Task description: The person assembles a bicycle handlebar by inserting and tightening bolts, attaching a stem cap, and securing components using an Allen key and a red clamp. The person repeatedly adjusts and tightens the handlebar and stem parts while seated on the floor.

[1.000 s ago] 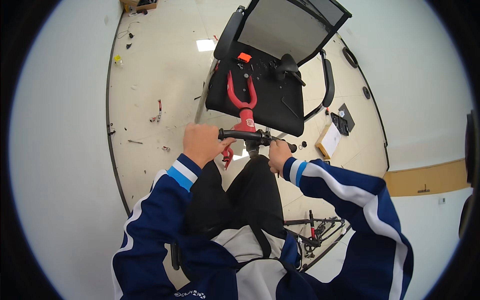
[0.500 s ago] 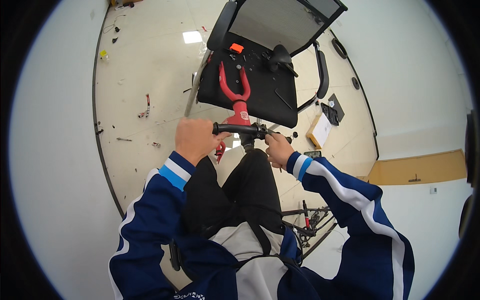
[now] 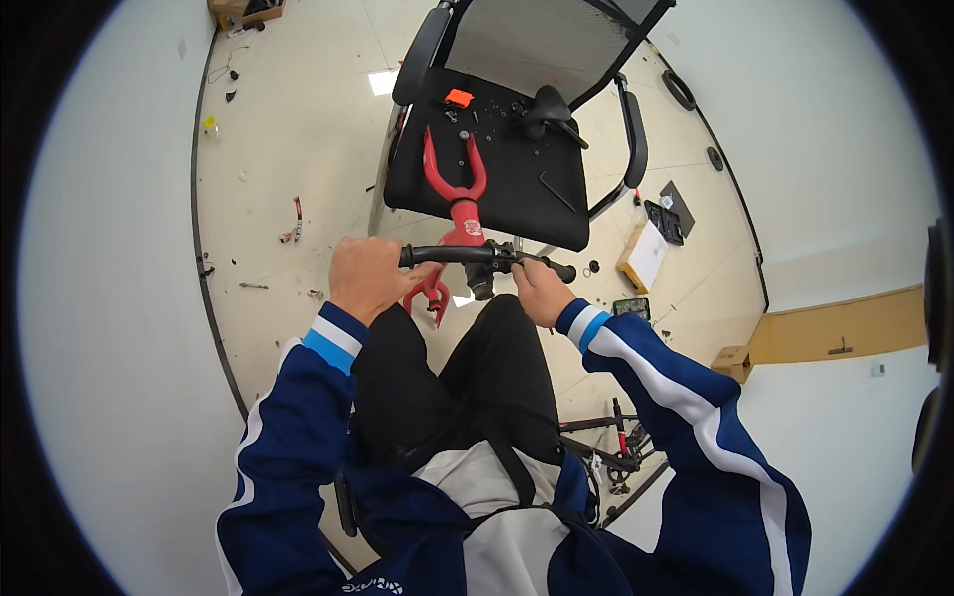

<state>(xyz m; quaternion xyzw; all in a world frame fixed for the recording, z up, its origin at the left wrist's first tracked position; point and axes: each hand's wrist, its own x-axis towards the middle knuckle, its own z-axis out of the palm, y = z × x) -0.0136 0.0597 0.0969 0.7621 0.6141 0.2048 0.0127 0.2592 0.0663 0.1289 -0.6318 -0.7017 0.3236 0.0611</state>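
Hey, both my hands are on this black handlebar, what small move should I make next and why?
Probably steady the handlebar with the left hand and let the right hand work at the clamp, since the red fork only rests on the chair seat.

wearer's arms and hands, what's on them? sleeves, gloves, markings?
Both hands bare: left hand, right hand, no gloves. Dark blue track-jacket sleeves, each with a white stripe down the arm and a white and light-blue banded cuff.
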